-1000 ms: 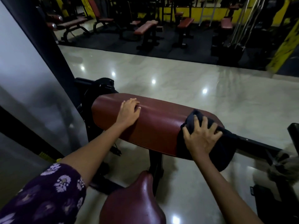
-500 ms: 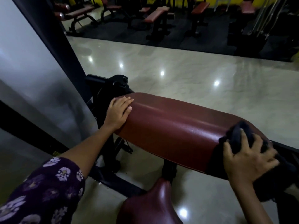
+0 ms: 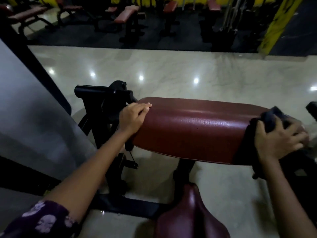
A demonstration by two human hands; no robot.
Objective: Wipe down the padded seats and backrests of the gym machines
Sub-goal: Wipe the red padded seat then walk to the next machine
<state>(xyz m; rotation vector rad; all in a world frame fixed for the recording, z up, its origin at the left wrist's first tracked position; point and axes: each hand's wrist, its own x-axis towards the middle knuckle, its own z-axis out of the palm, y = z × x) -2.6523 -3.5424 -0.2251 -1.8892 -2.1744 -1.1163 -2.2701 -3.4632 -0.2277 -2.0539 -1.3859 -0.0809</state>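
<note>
Maroon pad [image 3: 188,127]: a long padded rest, glossy, carried on a black frame [image 3: 106,100]; a wet sheen is seen along its top.
Cloth [image 3: 272,117]: dark, draped over the pad's right end, part hanging below the edge.
Right hand [image 3: 276,140]: grip curled over the cloth, which is pressed against the pad's end.
Left hand [image 3: 133,117]: laid flat on the pad's left end, fingers straight and together.
Seat [image 3: 190,215]: a second maroon cushion, seen just below the pad.
Sleeve [image 3: 39,220]: purple, floral.
Floor [image 3: 171,71]: pale polished tile, ceiling lights reflected.
Room: benches [image 3: 127,14] on dark matting, yellow walls beyond.
</note>
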